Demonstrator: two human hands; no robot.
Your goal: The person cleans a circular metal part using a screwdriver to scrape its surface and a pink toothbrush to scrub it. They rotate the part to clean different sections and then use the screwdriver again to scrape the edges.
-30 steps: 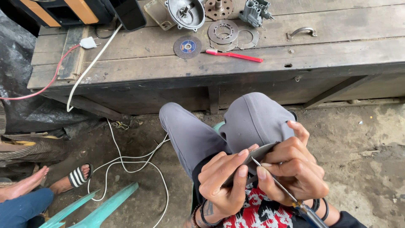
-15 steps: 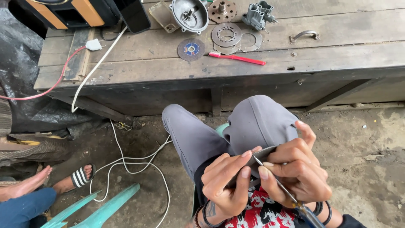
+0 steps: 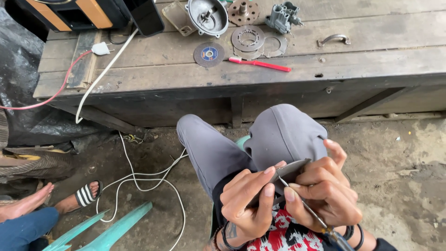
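Down low, in front of the counter, the person sits with knees up in grey trousers, both hands working over the lap. The left hand is curled around a thin, flat grey metal piece, fingers along its near face, thumb tucked behind; it's clamped firmly on that plate. The right hand is closed tight on a slim metal pick, held like a pen, its dark handle running down toward the wrist. The pick's tip sits right at the plate's edge, touching it or all but touching it, just beside the left fingertips. So the plate is up off the counter entirely, held above the knees between the two hands.

Up on the wooden counter, near its front edge, a red-handled tool lies flat, and just left of it a dark round cutting disc. Behind those, toward the back edge, there's a stack of flat metal rings, a round grey metal housing, a small flanged hub and a grey cast block. A curved metal handle lies well apart, further along to the right. At the back left corner stands a black and orange box, with a white cable trailing off the front edge and looping across the dirt floor. Bottom left, another person's foot in a striped sandal rests on that floor.
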